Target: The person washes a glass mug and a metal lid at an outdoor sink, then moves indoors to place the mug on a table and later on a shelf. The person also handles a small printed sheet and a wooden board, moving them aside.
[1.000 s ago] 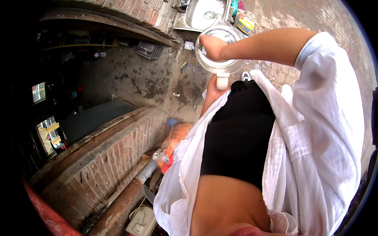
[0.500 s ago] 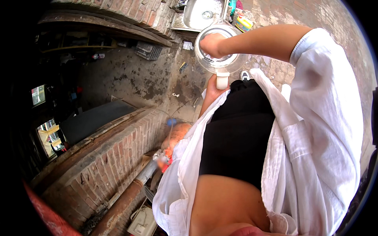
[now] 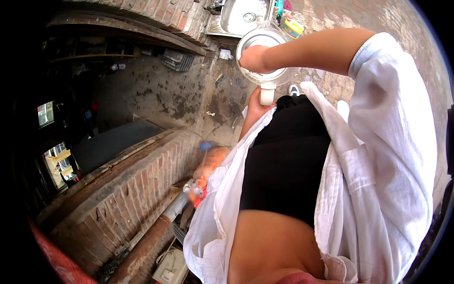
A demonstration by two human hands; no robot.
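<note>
A clear round jug (image 3: 285, 74) with a white handle (image 3: 266, 96) is held in front of my body, its mouth turned up toward me. My left hand (image 3: 255, 105) is closed at that handle, partly hidden behind it. My right hand (image 3: 254, 58) reaches into the jug's mouth, against the inner left side. Its fingers are curled and mostly out of sight, and whatever they may hold cannot be made out. A shiny silvery surface shows inside the jug around the hand.
Beyond the jug stands a steel sink (image 3: 235, 18) with a drain. Beside it are a yellow tub (image 3: 293, 27) and a teal bottle (image 3: 279, 6). A low brick wall (image 3: 137, 175) and a rusty pipe (image 3: 142, 255) run along the left. A grey stack (image 3: 178, 60) lies on the stained floor.
My right hand has moved slightly down and left inside the jug. The jug has tilted or shifted a little, while my left hand keeps its place at the handle.
</note>
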